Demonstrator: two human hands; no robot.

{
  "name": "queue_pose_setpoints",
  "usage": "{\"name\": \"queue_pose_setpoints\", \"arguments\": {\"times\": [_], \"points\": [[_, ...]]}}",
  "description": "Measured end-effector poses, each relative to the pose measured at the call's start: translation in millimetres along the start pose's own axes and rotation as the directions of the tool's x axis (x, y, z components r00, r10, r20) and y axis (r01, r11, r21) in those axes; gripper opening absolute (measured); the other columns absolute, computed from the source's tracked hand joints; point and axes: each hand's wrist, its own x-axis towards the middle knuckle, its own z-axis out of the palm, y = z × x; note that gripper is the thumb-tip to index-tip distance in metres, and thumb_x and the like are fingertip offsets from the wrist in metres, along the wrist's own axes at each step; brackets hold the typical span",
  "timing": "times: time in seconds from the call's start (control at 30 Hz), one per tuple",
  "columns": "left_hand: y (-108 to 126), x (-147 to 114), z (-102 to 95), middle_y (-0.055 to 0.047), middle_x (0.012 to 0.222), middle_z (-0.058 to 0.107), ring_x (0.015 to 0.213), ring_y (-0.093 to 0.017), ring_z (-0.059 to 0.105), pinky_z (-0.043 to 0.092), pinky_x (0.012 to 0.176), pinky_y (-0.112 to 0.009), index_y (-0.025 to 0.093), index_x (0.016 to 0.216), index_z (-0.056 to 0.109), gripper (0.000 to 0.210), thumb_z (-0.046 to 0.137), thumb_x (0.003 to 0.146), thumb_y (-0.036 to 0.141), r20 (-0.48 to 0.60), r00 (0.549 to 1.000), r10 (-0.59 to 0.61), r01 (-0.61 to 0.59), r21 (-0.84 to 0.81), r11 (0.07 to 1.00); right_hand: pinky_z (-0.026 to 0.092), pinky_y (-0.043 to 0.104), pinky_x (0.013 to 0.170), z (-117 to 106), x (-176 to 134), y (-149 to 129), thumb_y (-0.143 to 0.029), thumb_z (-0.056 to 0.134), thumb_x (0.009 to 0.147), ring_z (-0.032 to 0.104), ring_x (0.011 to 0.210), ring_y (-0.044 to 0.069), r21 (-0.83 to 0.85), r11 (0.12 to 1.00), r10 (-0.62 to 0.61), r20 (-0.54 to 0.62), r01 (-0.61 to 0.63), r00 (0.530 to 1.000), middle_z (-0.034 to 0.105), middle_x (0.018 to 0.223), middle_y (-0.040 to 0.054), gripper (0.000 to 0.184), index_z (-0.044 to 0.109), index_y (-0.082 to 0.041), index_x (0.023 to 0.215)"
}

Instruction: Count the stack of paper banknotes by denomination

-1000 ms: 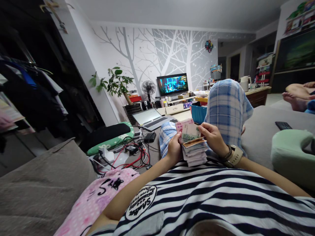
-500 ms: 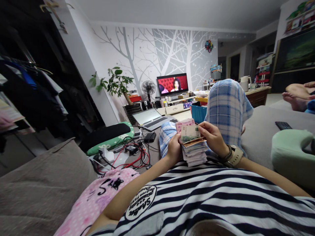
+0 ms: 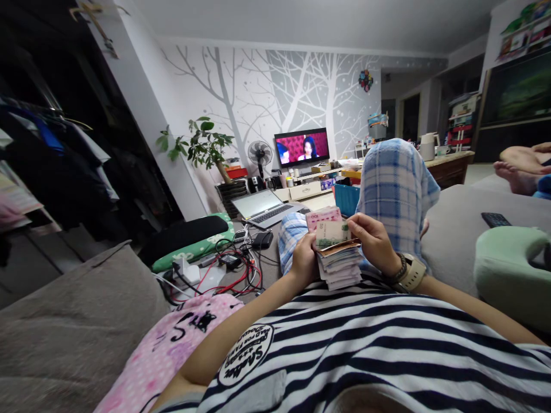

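Beyond the near navy-and-white striped shirt, an open silver laptop sits far left. The left hand is clamped on a pale, layered paper bundle between the hands; the right hand pinches a green-printed rectangular banknote near its right edge.

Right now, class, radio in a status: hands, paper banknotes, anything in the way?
Left hand gripping thick layered stack of paper banknotes. Right hand pinching right edge of green-printed paper banknote. Tangled red and black cables leftward, apart from both hands.
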Motion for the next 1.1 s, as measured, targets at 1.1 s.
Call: {"name": "queue_pose_setpoints", "arguments": {"times": [1.1], "points": [[10, -8, 14.9, -0.005, 0.073, 0.069, 0.096, -0.027, 0.065, 0.051, 0.084, -0.038, 0.019, 0.067, 0.062, 0.01, 0.06, 0.071, 0.028, 0.232, 0.941, -0.245, 0.329, -0.473, 0.817, 0.031, 0.026, 0.048, -1, 8, 9, -0.056, 0.065, 0.075, 0.036, 0.049, 0.01, -0.061, 0.992, 0.112, -0.037, -0.115, 0.993, 0.043, 0.051, -0.0048, 0.044, 0.047, -0.02, 0.058]]}}
